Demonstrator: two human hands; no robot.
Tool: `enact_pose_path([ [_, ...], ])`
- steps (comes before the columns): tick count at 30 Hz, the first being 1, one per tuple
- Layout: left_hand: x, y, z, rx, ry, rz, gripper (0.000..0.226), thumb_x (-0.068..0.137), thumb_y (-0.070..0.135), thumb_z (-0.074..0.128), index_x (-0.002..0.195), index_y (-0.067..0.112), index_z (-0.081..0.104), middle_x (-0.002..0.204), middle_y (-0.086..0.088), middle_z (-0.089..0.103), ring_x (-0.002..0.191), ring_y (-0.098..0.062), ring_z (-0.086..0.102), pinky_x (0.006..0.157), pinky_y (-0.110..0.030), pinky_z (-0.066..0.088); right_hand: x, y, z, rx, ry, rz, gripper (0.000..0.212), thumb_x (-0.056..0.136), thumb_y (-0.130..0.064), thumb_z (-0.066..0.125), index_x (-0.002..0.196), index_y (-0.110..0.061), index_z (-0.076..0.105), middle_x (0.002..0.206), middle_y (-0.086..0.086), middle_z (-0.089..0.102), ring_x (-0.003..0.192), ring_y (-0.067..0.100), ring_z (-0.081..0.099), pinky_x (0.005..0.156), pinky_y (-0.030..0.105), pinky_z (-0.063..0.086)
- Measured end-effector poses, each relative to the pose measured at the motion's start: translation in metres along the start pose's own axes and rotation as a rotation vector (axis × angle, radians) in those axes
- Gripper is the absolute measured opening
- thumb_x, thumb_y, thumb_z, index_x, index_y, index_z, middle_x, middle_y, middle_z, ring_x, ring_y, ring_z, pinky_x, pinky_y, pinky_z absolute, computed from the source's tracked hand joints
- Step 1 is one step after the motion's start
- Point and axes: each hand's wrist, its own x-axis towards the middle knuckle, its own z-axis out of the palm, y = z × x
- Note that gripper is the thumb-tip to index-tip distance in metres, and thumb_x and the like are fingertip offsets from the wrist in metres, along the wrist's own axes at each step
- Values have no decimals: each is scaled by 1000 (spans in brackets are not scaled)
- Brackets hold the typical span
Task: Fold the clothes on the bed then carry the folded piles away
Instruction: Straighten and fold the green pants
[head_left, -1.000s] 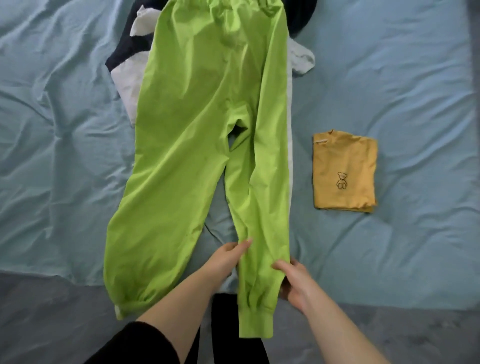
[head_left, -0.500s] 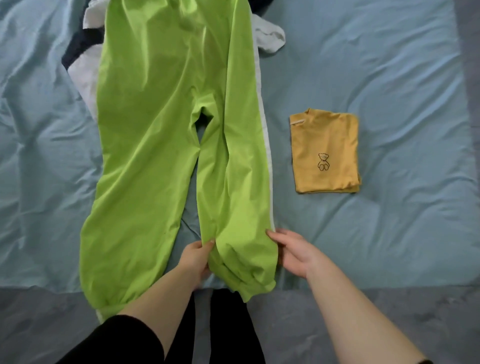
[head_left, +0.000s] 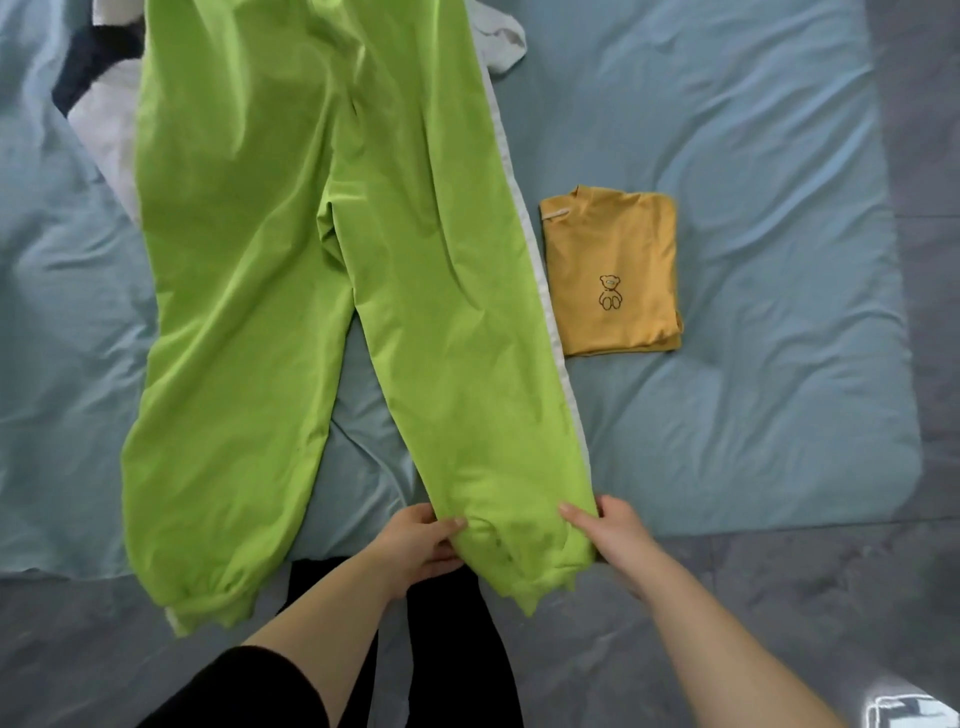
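Bed edges: the bed (head_left: 769, 156), under a wrinkled blue sheet, ends just in front of the person; its right edge runs down the right of the view, with grey floor (head_left: 779, 613) beyond both.
Open room: bare sheet lies left of the green trousers (head_left: 249, 312), and more to the right, around and past the folded yellow shirt (head_left: 623, 260).
Trousers' place: spread flat on the bed, left of centre, on top of a heap of white and dark clothes (head_left: 98, 124).
Trousers' axis: lengthways away from the person, the waist end out of view at the top and the cuffs nearest; the legs spread slightly apart, and both cuffs hang over the bed's near edge.
Left hand (head_left: 415, 545): clamped on the inner edge of the right-side leg, near the cuff, thumb on top.
Right hand (head_left: 608, 535): pinching the same leg's outer edge, by the white side stripe, thumb on top.
Yellow shirt: a neat rectangle, collar away from the person, just beside the striped leg.
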Motion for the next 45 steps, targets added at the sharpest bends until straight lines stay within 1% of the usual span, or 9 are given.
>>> enact_pose_path([
  [7, -13, 11, 15, 706, 111, -70, 31, 96, 34, 52, 103, 4, 59, 76, -8, 68, 54, -19, 66, 55, -29, 55, -13, -1, -2, -411, 282, 23, 35, 84, -30, 71, 108, -7, 60, 108, 11, 66, 99, 28, 62, 82, 35, 47],
  [10, -17, 58, 1, 1187, 357, 276, 38, 92, 47, 49, 84, 12, 62, 77, -3, 68, 68, -20, 67, 66, -30, 56, -16, -37, 7, -697, 516, -328, 38, 87, -34, 65, 116, -11, 58, 112, 10, 61, 105, 31, 57, 89, 40, 43],
  [13, -10, 113, -15, 1317, 730, 802, 37, 91, 47, 47, 120, 25, 52, 120, -3, 61, 113, -24, 58, 96, -42, 48, 0, -91, 41, -877, 498, -708, 46, 95, -36, 51, 137, -16, 46, 135, 9, 51, 126, 28, 46, 107, 42, 31],
  [15, 8, 130, -25, 1388, 747, 805, 78, 85, 63, 48, 148, 39, 11, 158, -2, 16, 146, -29, 17, 112, -57, 15, 22, -120, 65, -971, 420, -820, 57, 99, -41, 37, 152, -25, 20, 158, 6, 22, 146, 24, 20, 119, 43, 8],
  [20, 50, 67, -35, 1729, 468, 443, 122, 60, 93, 37, 128, 39, -49, 129, -6, -62, 124, -37, -51, 101, -75, -14, 62, -75, 80, -1320, 185, -564, 76, 88, -72, 0, 138, -33, -41, 145, -1, -50, 132, 20, -47, 110, 50, -27],
  [30, -8, 124, -109, 1173, 706, 882, 69, 93, 52, 45, 149, 44, 4, 160, 4, 4, 147, -23, 8, 113, -37, 7, 31, -139, 116, -1219, 160, -646, 71, 88, -69, 2, 138, -38, -37, 148, -3, -45, 140, 18, -33, 110, 44, -24],
  [34, -9, 167, -203, 683, 1077, 575, 71, 93, 41, 53, 152, 29, 14, 159, -12, 10, 145, -33, 13, 119, -45, 15, 42, -208, 177, -1199, 130, -909, 67, 95, -62, 12, 145, -37, -25, 152, -6, -38, 141, 13, -30, 112, 39, -21],
  [39, 2, 147, -260, 216, 952, 443, 31, 89, 23, 65, 112, 3, 60, 115, -19, 64, 107, -32, 58, 92, -37, 43, 60, -222, 221, -1466, -125, -773, 68, 95, -65, 16, 152, -36, -9, 158, -2, -27, 145, 17, -25, 118, 45, -16],
  [45, -10, 128, -283, 30, 883, 522, 13, 90, 18, 63, 95, 6, 61, 86, -11, 61, 80, -20, 54, 69, -27, 38, 45, -239, 232, -1474, -83, -680, 62, 97, -60, 24, 153, -33, 17, 163, -3, 1, 150, 15, -2, 118, 44, -9],
])
